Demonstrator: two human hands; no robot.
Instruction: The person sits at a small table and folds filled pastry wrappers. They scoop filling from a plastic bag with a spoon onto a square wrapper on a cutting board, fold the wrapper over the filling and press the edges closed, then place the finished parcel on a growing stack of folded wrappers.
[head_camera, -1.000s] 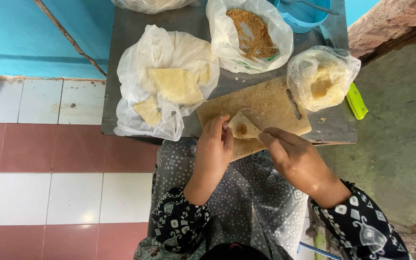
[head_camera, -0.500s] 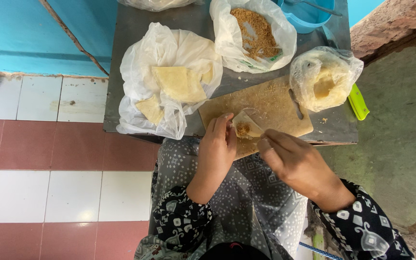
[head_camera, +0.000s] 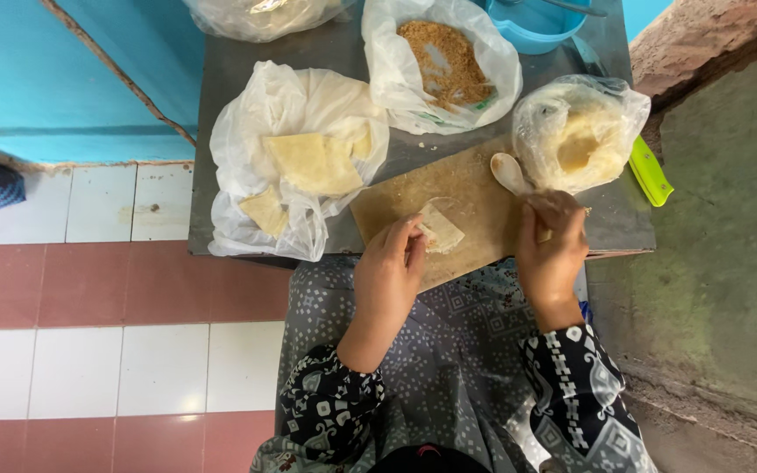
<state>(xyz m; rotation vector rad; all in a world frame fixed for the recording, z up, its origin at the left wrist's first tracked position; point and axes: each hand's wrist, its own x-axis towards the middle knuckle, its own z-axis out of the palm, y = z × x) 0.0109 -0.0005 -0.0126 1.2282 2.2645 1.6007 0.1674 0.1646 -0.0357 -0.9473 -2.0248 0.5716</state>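
A pale folded pastry wrapper lies on a wooden cutting board at the near edge of a grey metal table. My left hand presses its fingertips onto the wrapper's near left edge. My right hand has its fingers closed around the handle of a pale spoon, whose bowl rests on the board beside a plastic bag of yellowish filling.
A white bag of flat wrapper sheets sits left of the board. Behind it are a bag of brown crumbs, a blue bowl and another bag. A green-handled tool lies at the table's right edge.
My right hand has left the wrapper and moved right to the spoon by the filling bag. My left hand stays on the wrapper, which now lies folded.
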